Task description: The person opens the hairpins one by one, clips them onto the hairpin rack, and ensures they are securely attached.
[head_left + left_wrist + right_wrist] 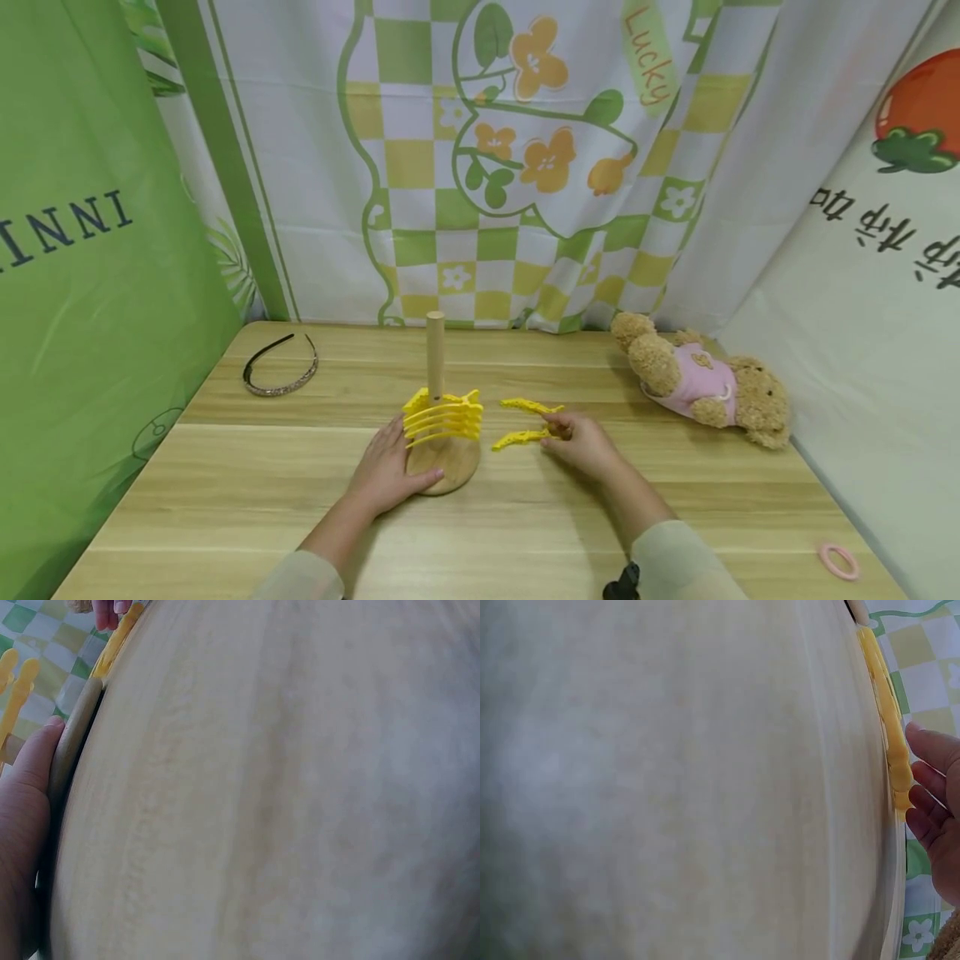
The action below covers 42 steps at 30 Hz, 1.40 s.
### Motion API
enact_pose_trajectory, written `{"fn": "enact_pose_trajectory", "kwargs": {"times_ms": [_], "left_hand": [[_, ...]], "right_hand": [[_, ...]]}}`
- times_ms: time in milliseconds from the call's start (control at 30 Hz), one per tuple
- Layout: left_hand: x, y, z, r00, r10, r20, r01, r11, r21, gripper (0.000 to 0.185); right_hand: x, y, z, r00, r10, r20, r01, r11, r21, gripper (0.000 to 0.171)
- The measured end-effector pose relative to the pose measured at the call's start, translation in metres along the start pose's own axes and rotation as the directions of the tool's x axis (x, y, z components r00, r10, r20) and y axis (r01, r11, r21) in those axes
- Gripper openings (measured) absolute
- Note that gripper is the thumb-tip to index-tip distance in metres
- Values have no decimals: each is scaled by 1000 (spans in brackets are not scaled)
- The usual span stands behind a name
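A wooden stand [454,468] with an upright peg carries a stack of yellow hair clips [444,417]. My left hand [390,467] cups the left side of its round base, thumb along the front rim; the left wrist view shows that thumb [26,810] against the base rim [71,742]. Two more yellow clips lie on the table to the right, a far one [528,406] and a near one [519,438]. My right hand [557,433] pinches the right end of the near clip [891,720] between thumb and fingertips [926,814].
A black headband [281,368] lies at the table's back left. A teddy bear in pink [705,382] lies at the back right. A pink hair tie [838,560] sits near the front right corner. Curtains close in the wooden table [225,500] on three sides.
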<state>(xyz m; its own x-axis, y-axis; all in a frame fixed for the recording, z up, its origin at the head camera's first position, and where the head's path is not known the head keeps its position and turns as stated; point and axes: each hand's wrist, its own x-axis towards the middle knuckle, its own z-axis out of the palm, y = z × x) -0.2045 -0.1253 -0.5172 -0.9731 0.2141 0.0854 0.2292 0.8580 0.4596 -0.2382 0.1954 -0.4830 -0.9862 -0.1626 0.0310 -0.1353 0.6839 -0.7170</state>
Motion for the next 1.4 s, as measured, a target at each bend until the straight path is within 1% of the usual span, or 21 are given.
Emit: {"fn": "enact_pose_trajectory", "kwargs": {"times_ms": [100, 233, 333, 433, 600, 767, 933, 1100, 1233, 1367, 1400], "left_hand": [[0, -1, 1, 1000, 6, -4, -6, 1000, 4, 96], [0, -1, 1, 1000, 18, -23, -18, 1000, -3, 98], [0, -2, 2, 999, 25, -39, -25, 1000, -9, 99], [0, -2, 2, 999, 22, -37, -23, 1000, -11, 100], [0, -2, 2, 999, 18, -28, -18, 1000, -8, 99], [0, -2, 2, 1000, 17, -21, -17, 1000, 2, 99], [0, -2, 2, 1000, 16, -26, -16, 1000, -9, 100], [0, -3, 3, 999, 28, -45, -29, 999, -14, 98], [0, -3, 4, 998, 40, -55, -41, 999, -10, 96], [0, -3, 3, 997, 43, -58, -43, 999, -10, 96], [1, -3, 3, 997, 42, -59, -43, 999, -9, 96]], "right_hand": [[-2, 2, 0, 1000, 6, -2, -6, 1000, -22, 41], [-4, 3, -2, 1000, -7, -10, 7, 999, -48, 37], [-8, 4, -4, 1000, -10, -8, 10, 999, -43, 36], [-12, 4, -6, 1000, 11, -4, -12, 999, -38, 37], [-14, 10, -9, 999, 36, -1, -36, 998, -60, 38], [-15, 16, -10, 1000, 21, 15, -20, 998, -66, 42], [-15, 19, -8, 999, 5, 32, -2, 997, -80, 46], [-15, 19, -7, 999, -18, 28, 21, 993, -113, 41], [-14, 15, -9, 1000, -2, 19, 3, 998, -66, 37], [-13, 5, -16, 999, 50, 9, -50, 998, 47, 37], [-12, 0, -18, 999, 48, 9, -49, 996, 71, 37]]}}
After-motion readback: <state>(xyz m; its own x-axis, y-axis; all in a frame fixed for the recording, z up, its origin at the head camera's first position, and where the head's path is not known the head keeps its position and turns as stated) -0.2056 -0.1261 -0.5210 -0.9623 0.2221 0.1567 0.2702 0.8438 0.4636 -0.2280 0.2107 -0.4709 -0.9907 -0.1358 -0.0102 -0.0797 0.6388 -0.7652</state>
